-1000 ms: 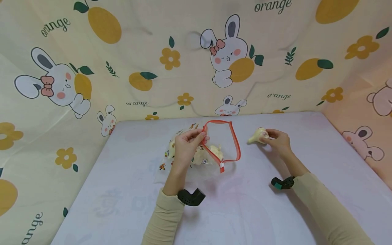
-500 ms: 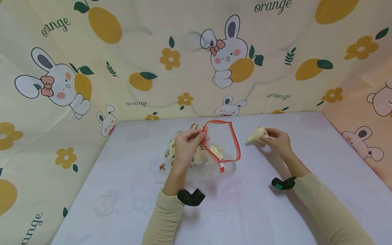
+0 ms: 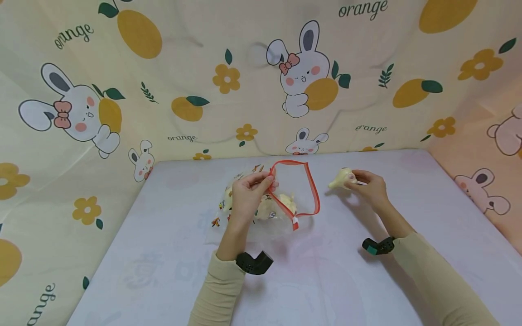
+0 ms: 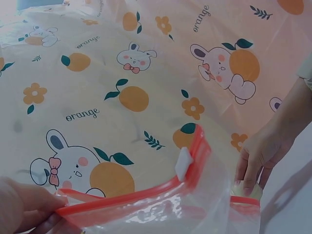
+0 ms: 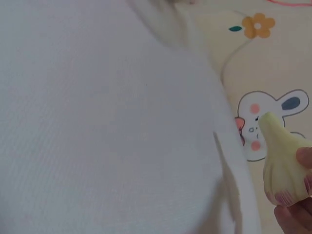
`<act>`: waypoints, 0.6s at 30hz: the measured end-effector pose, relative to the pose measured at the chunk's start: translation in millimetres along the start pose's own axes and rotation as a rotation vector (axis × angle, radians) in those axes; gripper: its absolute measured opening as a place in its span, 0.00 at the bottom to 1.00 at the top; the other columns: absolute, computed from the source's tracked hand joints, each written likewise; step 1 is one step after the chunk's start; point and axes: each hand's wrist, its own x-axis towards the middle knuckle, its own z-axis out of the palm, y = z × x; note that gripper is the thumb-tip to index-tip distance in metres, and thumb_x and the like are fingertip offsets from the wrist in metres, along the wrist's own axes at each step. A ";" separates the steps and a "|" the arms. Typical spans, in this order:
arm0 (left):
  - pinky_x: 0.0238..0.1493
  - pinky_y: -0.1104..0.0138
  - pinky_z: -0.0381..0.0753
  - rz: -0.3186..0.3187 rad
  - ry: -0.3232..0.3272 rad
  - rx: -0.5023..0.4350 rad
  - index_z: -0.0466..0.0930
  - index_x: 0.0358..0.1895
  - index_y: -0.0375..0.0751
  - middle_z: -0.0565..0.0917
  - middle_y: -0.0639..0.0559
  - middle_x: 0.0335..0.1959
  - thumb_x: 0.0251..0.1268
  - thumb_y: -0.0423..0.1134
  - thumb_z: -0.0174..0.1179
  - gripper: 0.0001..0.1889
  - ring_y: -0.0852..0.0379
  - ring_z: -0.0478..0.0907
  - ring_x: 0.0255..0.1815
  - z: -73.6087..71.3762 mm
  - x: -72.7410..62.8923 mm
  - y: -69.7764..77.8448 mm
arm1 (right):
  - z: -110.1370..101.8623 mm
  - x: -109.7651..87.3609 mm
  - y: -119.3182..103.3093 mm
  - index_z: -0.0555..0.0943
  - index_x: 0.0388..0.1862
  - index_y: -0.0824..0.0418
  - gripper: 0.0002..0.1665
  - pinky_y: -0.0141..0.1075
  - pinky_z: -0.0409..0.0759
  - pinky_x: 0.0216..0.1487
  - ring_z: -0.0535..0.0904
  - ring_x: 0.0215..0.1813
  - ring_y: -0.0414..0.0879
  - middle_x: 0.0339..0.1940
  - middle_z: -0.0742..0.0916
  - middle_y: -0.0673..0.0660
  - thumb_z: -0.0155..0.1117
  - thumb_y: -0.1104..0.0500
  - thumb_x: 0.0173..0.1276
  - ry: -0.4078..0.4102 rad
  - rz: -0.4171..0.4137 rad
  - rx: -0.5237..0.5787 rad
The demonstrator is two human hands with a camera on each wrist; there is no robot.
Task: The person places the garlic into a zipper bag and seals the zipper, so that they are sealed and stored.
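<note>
In the head view a clear zip bag (image 3: 267,213) with small cartoon prints lies on the table, pale lumps inside it. Its red rim (image 3: 313,185) stands open toward the right. My left hand (image 3: 250,192) pinches the rim's left side between thumb and fingers; the left wrist view shows the white slider (image 4: 183,164) on the red zip. Over to the right, my right hand (image 3: 371,188) pinches a garlic bulb (image 3: 341,178) by its root end, stem pointing left. In the right wrist view the bulb (image 5: 285,168) is pale with purplish streaks. The bag hides part of it in the left wrist view.
A pale table (image 3: 314,280) lies under both hands. Behind it hangs a cream curtain (image 3: 253,72) printed with rabbits and oranges, which continues along the left and right sides. A black camera (image 3: 254,262) is worn on each wrist.
The right hand and the garlic bulb have shifted very slightly left and up. My left hand and the bag have stayed in place.
</note>
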 end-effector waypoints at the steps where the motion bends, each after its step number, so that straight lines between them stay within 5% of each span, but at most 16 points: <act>1: 0.39 0.75 0.87 0.001 -0.001 0.001 0.82 0.46 0.26 0.89 0.46 0.33 0.63 0.30 0.62 0.11 0.68 0.85 0.28 0.0 0.0 0.0 | -0.2 -0.5 -0.8 0.74 0.61 0.74 0.32 0.08 0.73 0.40 0.70 0.37 0.12 0.59 0.80 0.75 0.70 0.59 0.61 0.001 -0.008 0.003; 10: 0.40 0.74 0.87 -0.004 -0.001 0.011 0.83 0.46 0.28 0.89 0.42 0.35 0.63 0.30 0.61 0.11 0.68 0.85 0.29 -0.1 -0.1 -0.2 | -3.1 -7.8 -11.0 0.73 0.63 0.72 0.33 0.07 0.72 0.41 0.67 0.40 0.12 0.60 0.79 0.74 0.69 0.57 0.63 -0.028 -0.028 0.010; 18: 0.40 0.74 0.87 -0.015 0.002 -0.001 0.82 0.46 0.28 0.88 0.49 0.32 0.63 0.31 0.62 0.11 0.68 0.85 0.29 0.1 -0.9 1.3 | -4.3 -13.0 -22.6 0.72 0.64 0.71 0.33 0.07 0.73 0.41 0.68 0.41 0.14 0.62 0.79 0.72 0.68 0.57 0.63 -0.046 -0.042 0.003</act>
